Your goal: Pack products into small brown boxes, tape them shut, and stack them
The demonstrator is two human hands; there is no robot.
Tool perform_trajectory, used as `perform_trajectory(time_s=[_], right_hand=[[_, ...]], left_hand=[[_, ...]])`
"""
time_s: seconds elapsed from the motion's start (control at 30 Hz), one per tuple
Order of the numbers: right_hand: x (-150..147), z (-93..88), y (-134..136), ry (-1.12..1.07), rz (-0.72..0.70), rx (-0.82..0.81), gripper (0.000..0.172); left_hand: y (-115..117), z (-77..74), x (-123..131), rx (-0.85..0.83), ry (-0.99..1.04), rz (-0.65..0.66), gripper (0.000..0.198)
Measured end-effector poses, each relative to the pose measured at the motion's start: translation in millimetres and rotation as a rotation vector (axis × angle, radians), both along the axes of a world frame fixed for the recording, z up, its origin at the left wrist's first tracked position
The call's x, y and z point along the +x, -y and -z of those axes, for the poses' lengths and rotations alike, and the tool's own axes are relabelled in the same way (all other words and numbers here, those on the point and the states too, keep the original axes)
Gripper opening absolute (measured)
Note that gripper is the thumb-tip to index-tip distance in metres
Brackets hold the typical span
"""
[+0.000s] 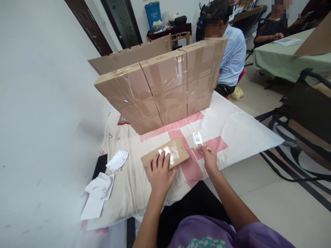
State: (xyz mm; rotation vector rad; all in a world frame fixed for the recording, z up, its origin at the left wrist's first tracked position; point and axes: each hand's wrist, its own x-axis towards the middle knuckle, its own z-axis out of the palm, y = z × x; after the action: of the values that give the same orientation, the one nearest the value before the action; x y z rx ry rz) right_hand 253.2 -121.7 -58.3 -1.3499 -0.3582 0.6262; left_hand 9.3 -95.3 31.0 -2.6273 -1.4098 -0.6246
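A small brown cardboard box [179,156] lies on the cloth-covered table in front of me, with shiny clear tape across its top. My left hand [160,172] rests on its near left part, fingers stretched out over the top and thumb along the near side. To the right of the box is a small white tape dispenser [197,137]. My right hand [209,157] pinches the near end of it between thumb and fingers; the fingertips are too small to make out in detail.
Behind the box stands a tall panel of taped cardboard boxes [170,89]. White paper pieces [97,199] and a black flat object [100,165] lie at the left, by the wall. A person in a light blue shirt [234,55] sits beyond the panel. A folding chair [305,106] stands right.
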Motion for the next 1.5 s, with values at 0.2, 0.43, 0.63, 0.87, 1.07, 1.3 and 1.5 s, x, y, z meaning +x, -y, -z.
perform_trajectory(time_s=[0.2,0.43,0.63,0.87,1.07,1.3,1.5], right_hand=[[-7,-8.4,0,-0.150,0.011,0.020,0.050],[-18,-6.6,-4,-0.175,0.051,0.084,0.050],[-19,-0.6,-7,-0.183,0.074,0.086,0.046],[-16,7.8,-10,-0.175,0.069,0.055,0.038],[-17,12.6,-10,-0.104,0.082,0.039,0.036],[-16,22.1,-13,-0.011,0.090,-0.015,0.032],[-10,33.7,-15,0.087,0.024,-0.148,0.031]], left_hand=[[-2,-3.8,1,0.009,-0.014,0.008,0.052],[-7,-3.0,1,0.015,-0.031,0.010,0.052],[-7,-1.7,1,0.021,-0.023,0.007,0.053],[-6,-1.5,1,0.025,-0.015,0.008,0.053],[-6,-2.4,1,0.043,-0.018,0.007,0.055],[-7,1.0,3,0.053,-0.010,-0.022,0.055],[-13,6.0,2,0.026,-0.015,-0.033,0.058]])
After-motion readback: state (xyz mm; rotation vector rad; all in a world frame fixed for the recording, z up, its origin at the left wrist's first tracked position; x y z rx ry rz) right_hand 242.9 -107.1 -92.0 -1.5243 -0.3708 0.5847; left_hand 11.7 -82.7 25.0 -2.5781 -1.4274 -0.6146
